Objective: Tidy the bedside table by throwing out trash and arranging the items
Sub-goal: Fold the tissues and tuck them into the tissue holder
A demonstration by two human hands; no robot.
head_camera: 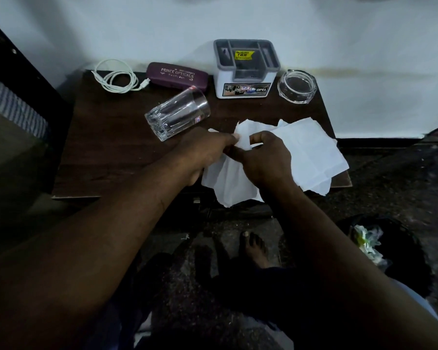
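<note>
Paper sheets (311, 150) at the front right of the desk (106, 137) — both grips closed on them.

My left grip (208, 152) and right grip (263, 160) each pinch the white sheets, which spread loose and hang over the desk's front edge, near a glass (178, 113) lying on its side. I judge this the trash step: next I should bunch the sheets tight so none slips, then lower them to the bin (405, 238) on the floor at my right — the glass waits for arranging.
</note>
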